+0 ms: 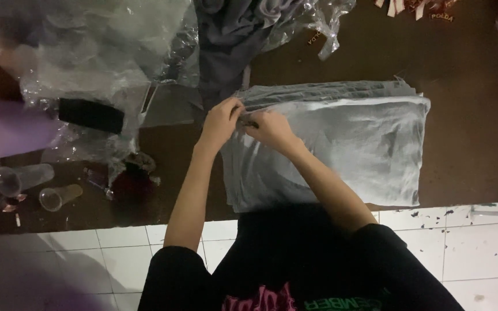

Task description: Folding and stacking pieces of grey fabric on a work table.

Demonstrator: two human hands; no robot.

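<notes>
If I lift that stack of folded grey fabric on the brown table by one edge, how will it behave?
The stack of folded grey fabric would probably droop and slide apart, since its layers lie loose and wrinkled. It likely needs support underneath; the left hand and right hand pinch only its upper-left edge. It looks unlikely to roll.

Camera: one only, worn on my head.
Facing: almost straight down over my chest, toward the dark brown table (479,115).
Nearness: close, about an arm's reach; my forearms fill the middle.
Covers: the table's near edge across the lower third, white floor tiles (468,242) below it, my black shirt (295,259) at the bottom.
Far edge: out of view.
Shared view: none, a single view.
</notes>
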